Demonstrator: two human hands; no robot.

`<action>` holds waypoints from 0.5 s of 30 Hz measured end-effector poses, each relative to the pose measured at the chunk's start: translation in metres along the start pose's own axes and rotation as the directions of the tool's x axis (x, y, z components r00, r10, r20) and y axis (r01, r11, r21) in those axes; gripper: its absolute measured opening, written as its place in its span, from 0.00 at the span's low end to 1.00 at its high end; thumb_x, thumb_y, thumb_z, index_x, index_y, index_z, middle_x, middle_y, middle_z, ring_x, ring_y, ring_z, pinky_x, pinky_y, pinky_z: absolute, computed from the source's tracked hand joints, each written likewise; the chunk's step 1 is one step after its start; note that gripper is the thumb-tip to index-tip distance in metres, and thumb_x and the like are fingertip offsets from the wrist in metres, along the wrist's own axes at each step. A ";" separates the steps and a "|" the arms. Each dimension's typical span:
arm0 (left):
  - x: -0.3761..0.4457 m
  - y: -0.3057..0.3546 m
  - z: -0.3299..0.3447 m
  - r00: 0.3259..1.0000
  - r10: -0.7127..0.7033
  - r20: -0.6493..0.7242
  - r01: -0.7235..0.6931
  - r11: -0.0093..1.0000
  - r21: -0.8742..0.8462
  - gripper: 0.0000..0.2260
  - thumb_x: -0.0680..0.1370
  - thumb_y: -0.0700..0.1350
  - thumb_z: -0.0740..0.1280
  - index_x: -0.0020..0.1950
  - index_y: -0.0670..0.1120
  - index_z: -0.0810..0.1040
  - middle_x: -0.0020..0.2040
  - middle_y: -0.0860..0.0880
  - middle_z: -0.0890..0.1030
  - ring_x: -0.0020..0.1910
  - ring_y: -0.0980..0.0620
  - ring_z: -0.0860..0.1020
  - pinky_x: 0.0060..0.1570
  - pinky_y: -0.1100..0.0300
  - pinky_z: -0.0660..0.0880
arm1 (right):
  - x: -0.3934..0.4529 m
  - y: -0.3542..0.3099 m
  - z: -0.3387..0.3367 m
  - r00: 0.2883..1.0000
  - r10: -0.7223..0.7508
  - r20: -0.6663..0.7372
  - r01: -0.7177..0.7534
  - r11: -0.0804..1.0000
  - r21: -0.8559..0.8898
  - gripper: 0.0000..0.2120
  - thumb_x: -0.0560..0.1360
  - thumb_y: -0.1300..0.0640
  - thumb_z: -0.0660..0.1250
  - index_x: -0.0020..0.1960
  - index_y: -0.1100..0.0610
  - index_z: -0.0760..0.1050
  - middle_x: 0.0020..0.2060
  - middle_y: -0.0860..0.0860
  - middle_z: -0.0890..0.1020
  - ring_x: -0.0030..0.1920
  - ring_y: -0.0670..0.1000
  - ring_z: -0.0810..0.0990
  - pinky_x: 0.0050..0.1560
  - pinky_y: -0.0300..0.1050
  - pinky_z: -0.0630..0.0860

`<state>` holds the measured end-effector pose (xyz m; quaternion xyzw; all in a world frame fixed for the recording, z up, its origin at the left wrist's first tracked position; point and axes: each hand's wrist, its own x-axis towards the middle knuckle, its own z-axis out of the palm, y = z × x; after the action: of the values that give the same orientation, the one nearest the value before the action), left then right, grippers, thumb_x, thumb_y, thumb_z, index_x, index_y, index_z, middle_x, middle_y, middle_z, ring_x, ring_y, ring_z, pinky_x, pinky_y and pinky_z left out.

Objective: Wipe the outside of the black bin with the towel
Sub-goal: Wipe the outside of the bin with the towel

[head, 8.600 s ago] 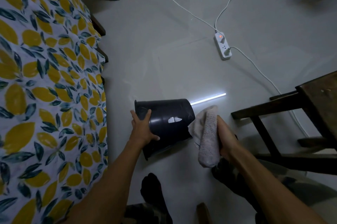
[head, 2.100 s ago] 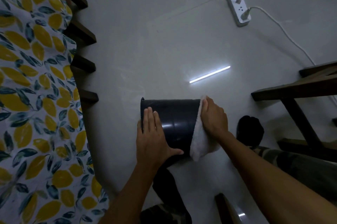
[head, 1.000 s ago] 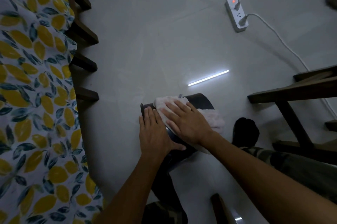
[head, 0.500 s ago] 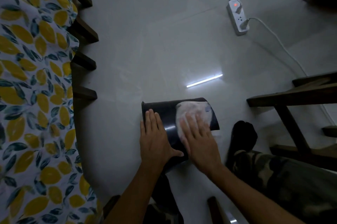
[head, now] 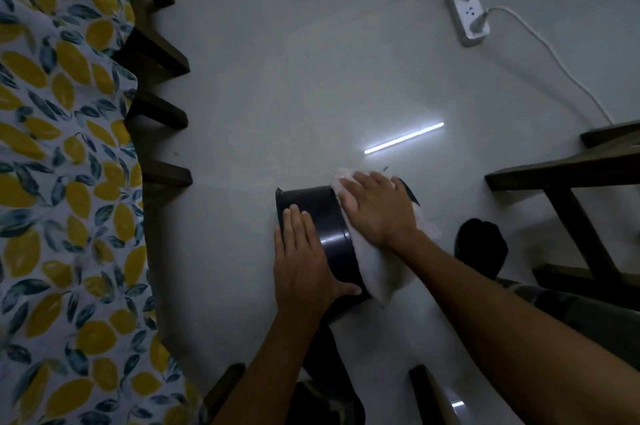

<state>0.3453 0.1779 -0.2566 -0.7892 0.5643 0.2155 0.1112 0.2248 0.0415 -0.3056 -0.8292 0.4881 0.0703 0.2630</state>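
Head view: the black bin (head: 325, 217) lies on its side on the floor (head: 277, 95), close in front of the person. The left hand (head: 304, 262) rests flat on it, fingers together, steadying. The right hand (head: 377, 208) presses the towel (head: 377, 272) against the wall, fingers spread. The bin looks light, smooth and apt to roll; best braced near the rim.

The black bin (head: 325, 217) lay on its side on the floor, its rim pointing left. The pale towel (head: 377, 272) draped over its right half.
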 end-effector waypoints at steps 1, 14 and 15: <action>-0.002 0.001 0.001 1.000 -0.001 -0.005 0.001 1.000 -0.002 0.74 0.51 0.82 0.69 0.81 0.36 0.49 0.81 0.36 0.48 0.81 0.38 0.49 0.78 0.42 0.50 | 0.001 0.008 0.000 0.997 0.071 -0.005 -0.071 0.997 0.010 0.24 0.84 0.40 0.45 0.72 0.44 0.70 0.72 0.49 0.75 0.72 0.55 0.72 0.71 0.63 0.67; 0.021 -0.008 -0.023 0.975 0.103 -0.196 -0.091 0.994 0.068 0.60 0.62 0.69 0.77 0.80 0.36 0.57 0.80 0.34 0.55 0.79 0.36 0.55 0.76 0.40 0.54 | 0.007 0.033 -0.029 0.929 0.316 -0.195 -0.238 0.910 0.340 0.16 0.87 0.49 0.55 0.61 0.57 0.77 0.61 0.58 0.78 0.55 0.56 0.81 0.51 0.43 0.74; 0.018 -0.009 -0.022 0.970 0.109 -0.215 -0.100 0.994 0.054 0.57 0.63 0.68 0.77 0.79 0.36 0.59 0.80 0.34 0.57 0.79 0.35 0.57 0.76 0.40 0.57 | 0.003 0.037 -0.027 0.935 0.293 -0.200 -0.211 0.913 0.350 0.16 0.86 0.50 0.55 0.64 0.58 0.75 0.64 0.58 0.77 0.58 0.57 0.80 0.55 0.46 0.75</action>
<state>0.3629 0.1563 -0.2462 -0.7746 0.6184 0.1210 0.0541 0.1916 0.0118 -0.2975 -0.7065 0.6256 -0.0812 0.3208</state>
